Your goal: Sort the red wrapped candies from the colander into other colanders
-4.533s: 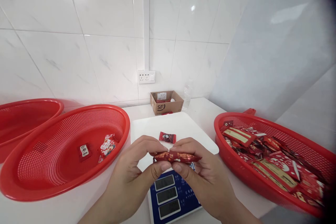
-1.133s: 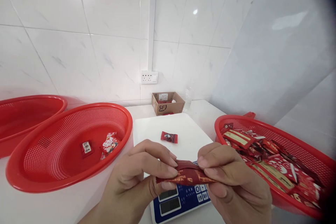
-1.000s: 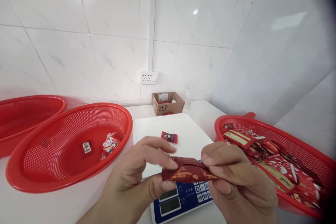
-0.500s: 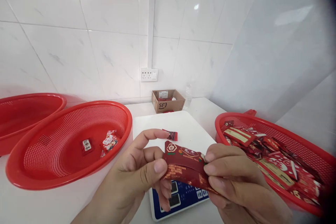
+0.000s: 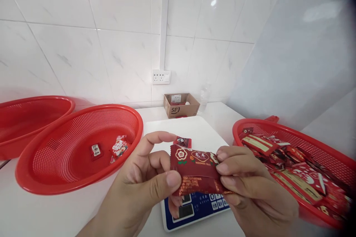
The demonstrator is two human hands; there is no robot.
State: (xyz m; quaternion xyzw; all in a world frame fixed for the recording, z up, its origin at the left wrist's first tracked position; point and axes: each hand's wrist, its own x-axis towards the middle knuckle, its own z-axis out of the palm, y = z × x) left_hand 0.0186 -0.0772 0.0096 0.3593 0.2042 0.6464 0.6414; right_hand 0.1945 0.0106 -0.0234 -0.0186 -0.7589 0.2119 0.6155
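Note:
A dark red candy packet (image 5: 198,172) with white flower prints is stretched between my two hands above a digital scale (image 5: 191,214). My left hand (image 5: 139,185) pinches its left end with the thumb in front; the index finger extends over the top. At the packet's right end, my right hand (image 5: 253,185) grips with the fingertips. Behind it, a smaller dark red wrapped candy (image 5: 183,141) shows on the scale's white platform (image 5: 205,129), partly covered by the packet. The scale's blue keypad is partly hidden under my hands.
On the left, a red perforated basket (image 5: 69,118) holds a few wrapped candies (image 5: 119,150), beside another red basket (image 5: 33,102). A third red basket (image 5: 278,124), full of packets, stands right. A cardboard box (image 5: 182,110) and a clear bottle (image 5: 205,96) stand near the wall.
The packet has turned from slanting to nearly level, its printed side now facing me more fully. Both hands keep their hold. The whole view has shifted slightly.

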